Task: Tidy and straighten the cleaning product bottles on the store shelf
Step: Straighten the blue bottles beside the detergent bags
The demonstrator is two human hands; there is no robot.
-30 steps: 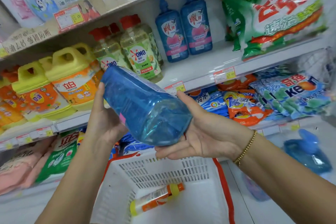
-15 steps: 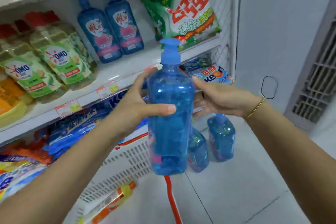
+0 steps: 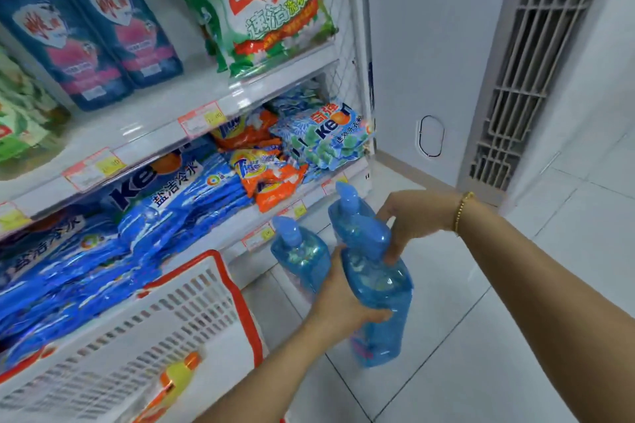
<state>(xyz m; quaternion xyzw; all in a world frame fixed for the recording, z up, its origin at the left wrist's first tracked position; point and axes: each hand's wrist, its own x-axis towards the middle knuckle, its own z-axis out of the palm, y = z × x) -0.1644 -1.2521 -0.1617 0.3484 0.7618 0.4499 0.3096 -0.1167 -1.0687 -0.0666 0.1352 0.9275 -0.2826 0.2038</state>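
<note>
- The white basket [image 3: 192,288] with a red rim has a yellow and orange bottle [image 3: 173,385] lying in it.
- The left hand [image 3: 338,299] grips the blue pump bottle [image 3: 376,306]; the right hand [image 3: 409,216] is wrapped round its top.
- Half a second ago the bottle was up by the shelf. Now it is low over the floor, just beside two other blue bottles [image 3: 300,252].

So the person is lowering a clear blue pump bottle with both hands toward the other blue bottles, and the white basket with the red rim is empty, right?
Not quite. The head view shows the white basket holds an orange and yellow tube. The rest stands: both the left hand and right hand grip the blue pump bottle beside another blue bottle.
</note>
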